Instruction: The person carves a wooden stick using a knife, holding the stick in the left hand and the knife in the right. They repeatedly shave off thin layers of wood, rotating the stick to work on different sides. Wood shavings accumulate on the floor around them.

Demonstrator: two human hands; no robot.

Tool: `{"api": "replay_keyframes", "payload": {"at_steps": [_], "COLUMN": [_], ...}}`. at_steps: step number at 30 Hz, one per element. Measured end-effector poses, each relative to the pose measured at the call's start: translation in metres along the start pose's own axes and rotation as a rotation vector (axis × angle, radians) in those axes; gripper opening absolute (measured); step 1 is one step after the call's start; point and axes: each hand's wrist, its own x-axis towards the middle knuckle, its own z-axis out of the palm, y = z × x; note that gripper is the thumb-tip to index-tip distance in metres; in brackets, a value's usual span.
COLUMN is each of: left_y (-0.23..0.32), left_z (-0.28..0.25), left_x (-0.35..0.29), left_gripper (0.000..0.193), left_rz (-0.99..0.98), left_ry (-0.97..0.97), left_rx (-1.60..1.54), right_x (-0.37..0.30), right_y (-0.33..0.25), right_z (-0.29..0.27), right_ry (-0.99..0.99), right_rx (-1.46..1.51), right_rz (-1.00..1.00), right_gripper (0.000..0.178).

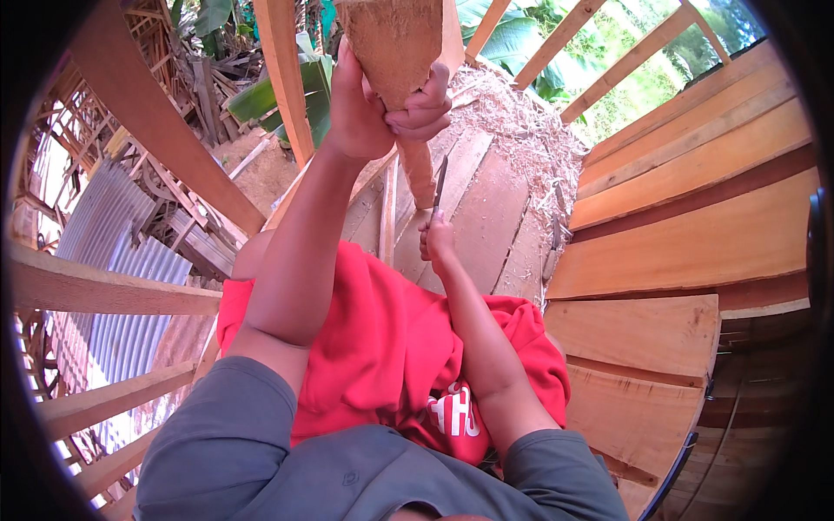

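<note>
A thick, pale piece of wood [393, 48] rises at the top middle, broad at its upper end and tapering to a narrow shaft lower down. My left hand [369, 117] is closed around it where it begins to narrow, with fingers curling around its right side. Lower and to the right, my right hand [437, 238] grips a knife [441, 181] in a fist. Its dark, slim blade points up and away from me, close to the wood's narrow shaft; whether they touch cannot be made out. Red cloth [373, 339] covers my lap.
Curled wood shavings [530, 130] lie heaped over the far plank floor [486, 217]. A wall of overlapping boards [686, 234] curves along my right. Wooden slats [113, 282] stand at my left, with corrugated metal sheets [130, 234] and scrap wood beyond. Green leaves [278, 95] show past the far posts.
</note>
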Motion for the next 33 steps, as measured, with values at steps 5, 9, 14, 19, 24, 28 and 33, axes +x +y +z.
{"api": "replay_keyframes", "payload": {"at_steps": [5, 9, 14, 19, 24, 28, 33], "left_y": [0.000, -0.003, 0.000, -0.001, -0.002, 0.004, 0.005], "left_z": [-0.009, -0.005, -0.022, -0.014, -0.017, -0.030, -0.022], "left_x": [-0.008, 0.002, -0.011, -0.005, -0.009, -0.007, -0.010], "left_gripper": [0.078, 0.079, 0.078, 0.079, 0.080, 0.080, 0.080], "left_rz": [0.035, 0.031, 0.051, 0.050, 0.070, 0.051, 0.049], "left_ry": [-0.035, -0.038, -0.068, 0.001, 0.024, -0.019, 0.033], "left_rx": [-0.027, -0.040, -0.061, -0.081, -0.096, -0.064, -0.058], "right_x": [-0.012, 0.011, -0.015, 0.003, -0.003, 0.012, -0.006], "right_y": [-0.044, 0.011, -0.059, -0.009, -0.021, -0.005, -0.024], "right_z": [0.000, 0.001, 0.000, 0.008, 0.006, 0.015, 0.016], "right_ry": [0.206, 0.178, 0.143, 0.144, 0.356, 0.210, 0.443], "right_rx": [-0.079, -0.280, -0.018, -0.209, -0.325, -0.361, -0.397], "right_rz": [-0.780, -0.198, -0.867, -0.234, -0.941, -0.666, -1.082], "right_gripper": [0.042, 0.043, 0.048, 0.045, 0.046, 0.045, 0.045]}}
